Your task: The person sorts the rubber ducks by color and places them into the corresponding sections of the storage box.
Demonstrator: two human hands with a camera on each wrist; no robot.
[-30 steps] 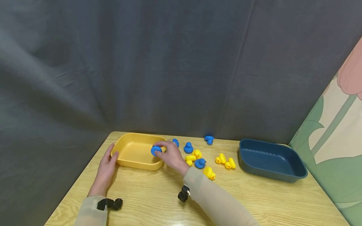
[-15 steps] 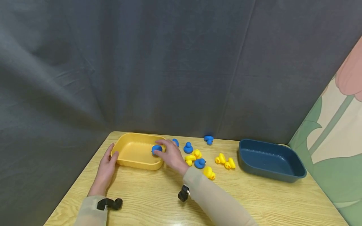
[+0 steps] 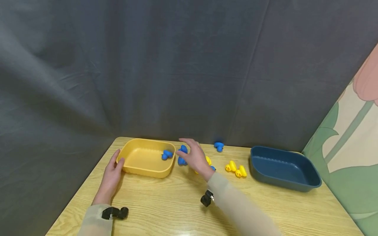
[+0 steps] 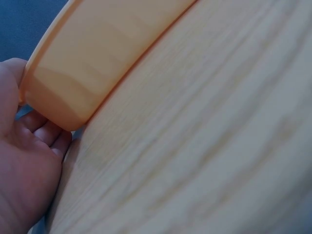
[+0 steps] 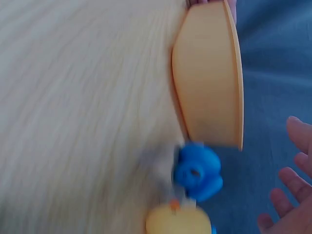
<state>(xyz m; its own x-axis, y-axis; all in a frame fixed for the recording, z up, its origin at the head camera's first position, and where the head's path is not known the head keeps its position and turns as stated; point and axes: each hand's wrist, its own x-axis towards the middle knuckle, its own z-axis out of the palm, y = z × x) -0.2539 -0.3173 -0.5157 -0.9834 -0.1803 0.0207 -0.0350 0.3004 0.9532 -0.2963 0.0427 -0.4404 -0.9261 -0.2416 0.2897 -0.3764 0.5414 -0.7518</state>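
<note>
A blue rubber duck (image 3: 166, 154) lies in the yellow bin (image 3: 147, 172), near its right end. My left hand (image 3: 111, 170) grips the bin's left end, thumb at the rim and fingers against the outer wall; the left wrist view shows these fingers (image 4: 46, 129) curled at the corner. My right hand (image 3: 195, 159) is just right of the bin, fingers spread and holding nothing, above a loose group of ducks. Two blue ducks (image 3: 182, 160) show beside its thumb. Yellow and blue ducks behind this hand are partly hidden.
A dark blue bin (image 3: 283, 186) stands on the right of the wooden table (image 3: 165, 209). Two yellow ducks (image 3: 241, 171) lie left of it. Another blue duck (image 3: 219, 146) is at the back, near the grey curtain (image 3: 183, 72).
My right hand has let go of the blue duck inside the yellow bin, then moved right over the other ducks with its fingers spread. My left hand has stayed in place.
</note>
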